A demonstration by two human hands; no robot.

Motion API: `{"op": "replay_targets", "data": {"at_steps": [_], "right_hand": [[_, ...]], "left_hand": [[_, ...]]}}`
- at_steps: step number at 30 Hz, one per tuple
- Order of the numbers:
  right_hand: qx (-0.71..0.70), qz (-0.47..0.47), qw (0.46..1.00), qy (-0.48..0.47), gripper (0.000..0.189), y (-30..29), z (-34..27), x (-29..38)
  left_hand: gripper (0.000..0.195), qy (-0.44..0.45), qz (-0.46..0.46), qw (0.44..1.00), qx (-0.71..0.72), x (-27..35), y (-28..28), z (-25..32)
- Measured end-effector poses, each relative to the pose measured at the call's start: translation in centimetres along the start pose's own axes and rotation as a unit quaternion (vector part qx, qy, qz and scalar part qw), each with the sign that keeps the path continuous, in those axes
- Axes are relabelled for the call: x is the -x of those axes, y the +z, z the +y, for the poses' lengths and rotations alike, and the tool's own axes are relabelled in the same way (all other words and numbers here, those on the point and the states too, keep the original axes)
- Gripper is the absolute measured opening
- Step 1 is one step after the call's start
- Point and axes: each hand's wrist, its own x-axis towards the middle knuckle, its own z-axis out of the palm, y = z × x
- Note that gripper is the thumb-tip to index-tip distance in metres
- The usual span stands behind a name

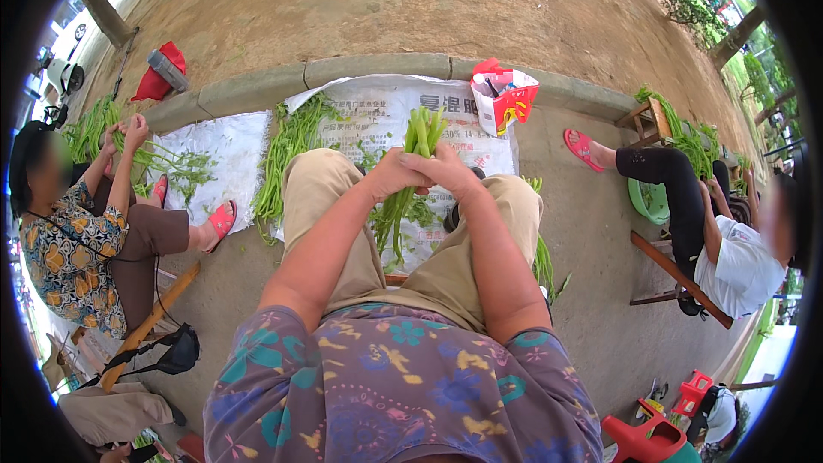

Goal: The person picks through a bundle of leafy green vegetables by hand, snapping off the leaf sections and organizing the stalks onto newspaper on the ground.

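Note:
Between my knees, my left hand [393,175] and my right hand [452,172] are both wrapped around a bundle of green leafy vegetable stems [422,130]. Thick pale stem ends stick out above my fingers, while thinner stems and leaves hang below. Under the bundle lies a flattened white woven sack [379,93] bearing print, with loose leaves scattered over it. A long heap of greens [283,164] rests by my left knee. More stems [544,263] lie on the ground beyond my right thigh, partly hidden by it.
A red-and-white plastic bag [505,98] stands at the sack's far right corner, before a concrete kerb [376,67]. Seated people handle greens on both sides. To the left are another white sack [222,148] and a wooden bench [151,325]; a green basin [649,201] is at right.

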Motion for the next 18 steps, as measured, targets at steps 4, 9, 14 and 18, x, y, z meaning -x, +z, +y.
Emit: {"op": "replay_targets", "data": {"at_steps": [4, 9, 14, 18], "right_hand": [[0.136, 0.23, 0.936, -0.231, 0.041, -2.1, -1.7, -0.6], [0.312, 0.155, 0.843, -0.409, 0.025, -2.7, -8.3, 0.0], [0.548, -0.066, 0.819, -0.156, 0.038, -1.5, -6.6, -1.4], [0.382, -0.014, 0.912, -0.145, 0.036, -1.7, -7.2, -0.3]], "left_hand": [[0.024, -0.043, 0.012, 0.999, 0.01, 0.1, 0.0, -0.2], [0.025, -0.068, -0.034, 0.997, -0.001, 0.3, 0.5, -0.7], [0.024, -0.093, -0.144, 0.985, 0.023, 0.3, 0.3, -1.0], [0.024, -0.108, -0.147, 0.982, 0.048, 0.6, 0.0, -1.7]]}}
